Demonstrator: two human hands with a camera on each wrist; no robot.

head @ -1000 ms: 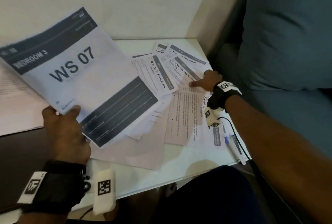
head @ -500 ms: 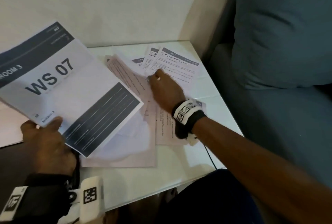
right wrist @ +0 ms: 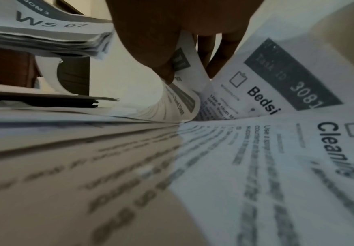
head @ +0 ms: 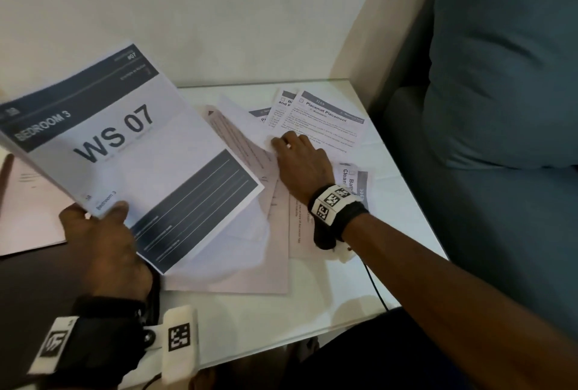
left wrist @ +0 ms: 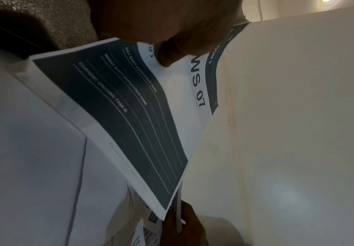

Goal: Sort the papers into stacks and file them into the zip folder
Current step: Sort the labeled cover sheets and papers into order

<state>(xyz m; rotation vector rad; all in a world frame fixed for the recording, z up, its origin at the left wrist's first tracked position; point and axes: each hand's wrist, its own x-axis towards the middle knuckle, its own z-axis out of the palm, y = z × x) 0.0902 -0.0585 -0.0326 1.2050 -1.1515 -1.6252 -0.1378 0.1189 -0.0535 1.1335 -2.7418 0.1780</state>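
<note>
Left hand: the left hand (head: 103,242) grips a thick stack of sheets (head: 131,151) by its near corner, thumb on top of the cover and fingers curled beneath; the stack is raised off the table and tilted.
Stack cover: top sheet reads "BEDROOM 3" and "WS 07", with a dark lined panel at its lower end; the right wrist view shows many page edges (right wrist: 70,41) under it.
Right hand: the right hand (head: 301,164) lies palm-down on the loose papers, a ring on one finger; from its wrist camera the thumb (right wrist: 157,55) and fingers pinch the lifted edge of a small white sheet (right wrist: 182,93), which curls up off the pile.
Loose papers: spread across the middle and far right of the white table (head: 312,314), overlapping one another.
Placemat sheet: a sheet headed "Placemat Placement" (head: 331,120) lies far right, just beyond the right hand's fingertips, overlapping another headed sheet to its left.
Pink sheets: pale pink pages (head: 250,267) lie under the white ones, reaching toward the near edge.
Cleaning sheet: a sheet with "Cleaning" visible (head: 353,180) lies just right of the right wrist, partly covered by it.
Left side: a large pale pink flat item (head: 28,217) lies at the far left under the raised stack; possibly a folder, the view does not settle it.
Surroundings: blue-grey cushion (head: 500,76) to the right; pale wall behind.
</note>
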